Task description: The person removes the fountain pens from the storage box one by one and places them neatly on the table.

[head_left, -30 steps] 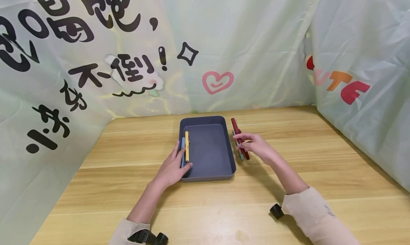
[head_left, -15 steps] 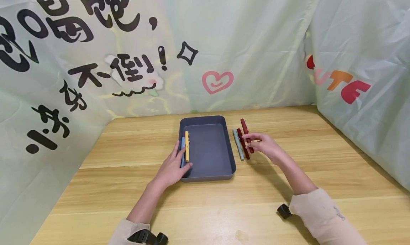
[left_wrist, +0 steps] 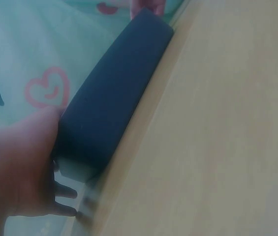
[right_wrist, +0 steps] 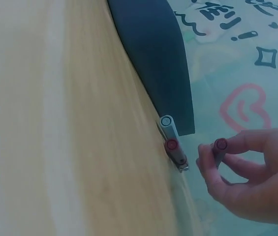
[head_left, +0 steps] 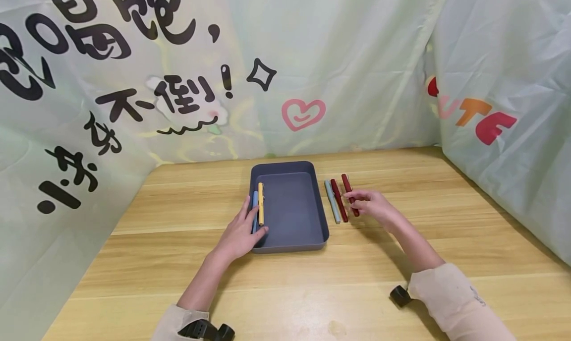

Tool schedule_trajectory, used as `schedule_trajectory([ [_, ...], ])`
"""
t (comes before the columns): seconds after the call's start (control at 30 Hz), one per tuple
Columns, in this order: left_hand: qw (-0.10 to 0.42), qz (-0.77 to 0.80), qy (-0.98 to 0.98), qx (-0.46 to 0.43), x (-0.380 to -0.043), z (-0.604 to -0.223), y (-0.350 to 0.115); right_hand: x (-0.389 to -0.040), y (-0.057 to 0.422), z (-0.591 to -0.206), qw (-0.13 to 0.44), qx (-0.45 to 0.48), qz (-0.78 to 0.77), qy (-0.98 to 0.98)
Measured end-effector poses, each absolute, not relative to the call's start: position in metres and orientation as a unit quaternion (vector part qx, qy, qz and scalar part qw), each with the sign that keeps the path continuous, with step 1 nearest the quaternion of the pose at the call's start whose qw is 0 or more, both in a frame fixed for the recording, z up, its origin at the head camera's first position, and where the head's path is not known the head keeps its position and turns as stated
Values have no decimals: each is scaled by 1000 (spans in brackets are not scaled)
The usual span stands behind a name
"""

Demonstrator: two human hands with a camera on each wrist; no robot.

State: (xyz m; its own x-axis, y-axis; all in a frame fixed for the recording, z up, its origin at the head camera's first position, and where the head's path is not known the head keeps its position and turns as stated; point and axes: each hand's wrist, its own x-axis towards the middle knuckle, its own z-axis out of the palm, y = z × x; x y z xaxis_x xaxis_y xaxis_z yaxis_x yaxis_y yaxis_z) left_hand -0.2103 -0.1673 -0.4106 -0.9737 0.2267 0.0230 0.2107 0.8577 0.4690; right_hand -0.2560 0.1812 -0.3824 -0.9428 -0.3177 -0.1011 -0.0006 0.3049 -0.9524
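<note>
My left hand (head_left: 238, 233) holds the left side of a dark grey tray (head_left: 292, 247), its thumb over the rim. In the tray, beside that hand, lie a yellow pen (head_left: 260, 207) and a blue pen (head_left: 255, 202), the latter partly hidden by fingers. To the right of the tray, my right hand (head_left: 372, 205) pinches a dark red pen (right_wrist: 221, 144) between thumb and fingers. A light blue-green pen (head_left: 332, 200) and another dark red pen (head_left: 339, 199) lie side by side, between the tray and that hand.
A wooden table (head_left: 285, 291) carries everything. Behind it hangs a pale printed curtain (head_left: 357, 58) with black characters and a pink heart. The side curtain (head_left: 504, 73) borders the table on the right.
My right hand has moved right with a dark red pen, away from the other two, which now lie separately in view. My left hand and the tray have stayed put.
</note>
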Motion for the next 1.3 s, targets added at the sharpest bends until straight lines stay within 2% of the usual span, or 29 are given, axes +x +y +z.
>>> schedule_trajectory([
  [0.5, 13, 241, 964, 114, -210, -412, -167, -261, 184, -397, 155, -97, -576, 797],
  [1.03, 14, 240, 964, 115, -211, -412, -168, -262, 185, -397, 137, -85, -543, 824],
  [1.3, 12, 242, 963, 116, -211, -412, -168, -260, 187, -397, 109, -93, -517, 844],
])
